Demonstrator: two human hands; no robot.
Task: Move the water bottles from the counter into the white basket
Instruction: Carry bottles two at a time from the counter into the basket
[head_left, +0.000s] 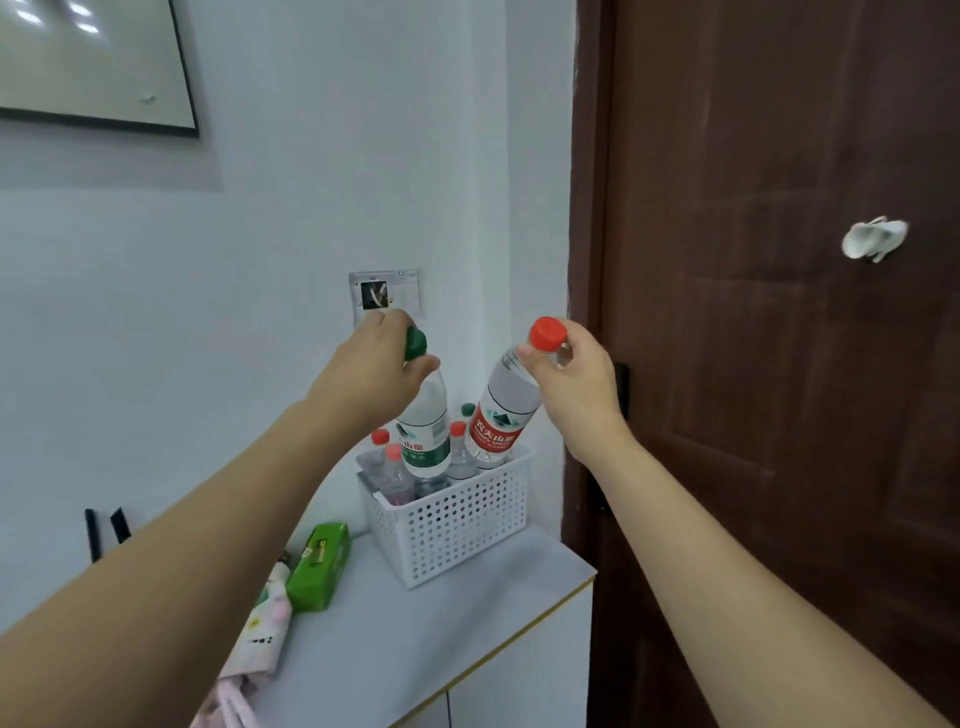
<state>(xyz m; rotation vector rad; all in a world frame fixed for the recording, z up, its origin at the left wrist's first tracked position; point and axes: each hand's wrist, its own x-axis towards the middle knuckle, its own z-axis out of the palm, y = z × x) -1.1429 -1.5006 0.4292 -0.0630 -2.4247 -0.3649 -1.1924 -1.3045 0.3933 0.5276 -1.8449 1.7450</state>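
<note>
White worktop by the door carries the basket (457, 525) at its far corner; left hand (379, 369) pinches the green-cap bottle (423, 431) and right hand (571, 374) the red-cap bottle (501, 415) at the necks, both seemingly full, heavy and slick.

basket (457, 525) is already crowded with capped bottles (395, 470), only the near-right corner looks open; wall behind, door (779, 312) tight on the right.

Even, soft indoor light with faint shadows. Ceiling lamps glare off the framed whiteboard (93, 62) at upper left. Wide-angle bending at edges; the door hook (874, 238) looks smeared.
</note>
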